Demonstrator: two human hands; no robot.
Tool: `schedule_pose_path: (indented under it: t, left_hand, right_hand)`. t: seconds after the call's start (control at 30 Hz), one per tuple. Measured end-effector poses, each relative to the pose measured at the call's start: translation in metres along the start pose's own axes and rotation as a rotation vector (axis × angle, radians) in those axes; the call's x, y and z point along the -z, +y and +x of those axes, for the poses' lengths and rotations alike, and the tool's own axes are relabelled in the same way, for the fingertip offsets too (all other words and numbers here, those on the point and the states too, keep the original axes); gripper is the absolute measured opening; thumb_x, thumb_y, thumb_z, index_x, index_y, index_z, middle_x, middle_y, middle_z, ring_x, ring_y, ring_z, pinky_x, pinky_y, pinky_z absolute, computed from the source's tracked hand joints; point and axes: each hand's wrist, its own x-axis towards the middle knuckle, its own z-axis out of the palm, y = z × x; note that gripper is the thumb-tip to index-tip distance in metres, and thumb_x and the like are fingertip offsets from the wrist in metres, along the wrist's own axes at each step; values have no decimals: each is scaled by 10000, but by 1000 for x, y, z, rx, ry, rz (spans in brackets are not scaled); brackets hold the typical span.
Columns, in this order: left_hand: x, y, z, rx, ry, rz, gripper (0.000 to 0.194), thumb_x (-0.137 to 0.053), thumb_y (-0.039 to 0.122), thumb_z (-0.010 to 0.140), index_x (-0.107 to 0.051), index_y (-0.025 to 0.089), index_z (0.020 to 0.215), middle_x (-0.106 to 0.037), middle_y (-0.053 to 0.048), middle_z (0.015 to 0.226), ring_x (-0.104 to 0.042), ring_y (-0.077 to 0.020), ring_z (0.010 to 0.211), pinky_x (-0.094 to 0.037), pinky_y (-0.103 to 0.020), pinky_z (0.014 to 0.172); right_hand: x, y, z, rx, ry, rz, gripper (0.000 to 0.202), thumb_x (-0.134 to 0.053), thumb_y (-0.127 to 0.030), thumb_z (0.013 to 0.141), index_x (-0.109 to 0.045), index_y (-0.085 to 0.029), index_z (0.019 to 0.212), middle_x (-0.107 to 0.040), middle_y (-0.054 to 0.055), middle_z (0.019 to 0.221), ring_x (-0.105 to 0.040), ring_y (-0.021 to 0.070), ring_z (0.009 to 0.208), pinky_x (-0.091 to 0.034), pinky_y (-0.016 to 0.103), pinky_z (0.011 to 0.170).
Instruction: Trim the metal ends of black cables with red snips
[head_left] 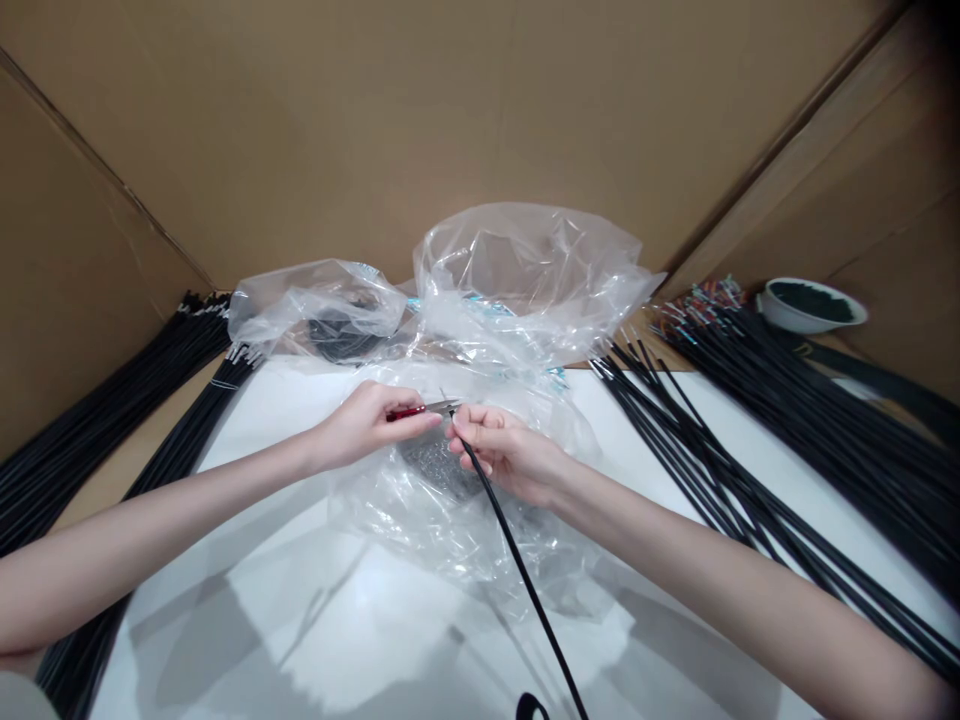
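Note:
My left hand (375,417) is closed around a small red-handled cutting tool (407,412), which looks like scissors or snips. Its metal blades point right and meet the end of a black cable (510,540). My right hand (506,450) pinches that cable just below its tip, fingers curled round it. From there the cable runs down toward the bottom edge of the view. Beneath both hands lies a clear plastic bag (405,500) with small grey pieces (442,465) in it; what they are I cannot make out.
Bundles of black cables lie along the left (187,430) and the right (810,430). More plastic bags (525,270) sit against the cardboard wall (450,120) at the back. A white bowl (814,308) with dark contents stands at the right. White board (300,630) covers the work surface.

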Motion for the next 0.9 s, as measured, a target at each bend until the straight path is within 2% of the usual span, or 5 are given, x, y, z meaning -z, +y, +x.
schedule_pose_path:
  t: [0.23, 0.33, 0.43, 0.63, 0.9]
  left_hand:
    - [-1, 4, 2, 96, -43, -204, 422, -467, 464, 836, -441, 136, 571, -275, 60, 506, -241, -55, 471, -175, -193, 440]
    - [0, 1, 2, 110, -24, -229, 411, -466, 450, 838, -431, 139, 571, -268, 63, 501, -245, -52, 460, -177, -190, 434]
    - [2, -2, 0, 94, 27, -187, 375, -477, 440, 838, -487, 129, 629, -312, 55, 535, -281, -58, 494, -211, -185, 457]
    - [2, -3, -4, -25, 108, 63, 349, -499, 422, 841, -532, 124, 661, -365, 52, 552, -304, -62, 527, -243, -184, 501]
    - [-1, -2, -1, -67, 64, 119, 366, -484, 425, 854, -513, 128, 643, -346, 60, 538, -281, -55, 504, -222, -186, 485]
  right_hand:
    - [1, 1, 1, -2, -7, -27, 253, -776, -287, 623, -587, -123, 662, -597, -24, 598, -537, 17, 464, -377, 96, 419]
    - [2, 1, 2, 10, 3, -32, 240, -769, -284, 631, -592, -126, 663, -600, -22, 607, -543, 19, 460, -356, 93, 394]
    - [3, 1, 2, 35, 8, -27, 219, -755, -285, 650, -602, -129, 668, -608, -15, 621, -543, 18, 461, -344, 90, 385]
    - [1, 0, 1, 19, 5, -33, 209, -740, -301, 674, -622, -130, 701, -592, -16, 605, -541, 23, 470, -338, 97, 388]
    - [1, 1, 0, 66, -38, -76, 240, -741, -323, 666, -617, -120, 700, -575, -17, 588, -531, 30, 475, -303, 115, 381]
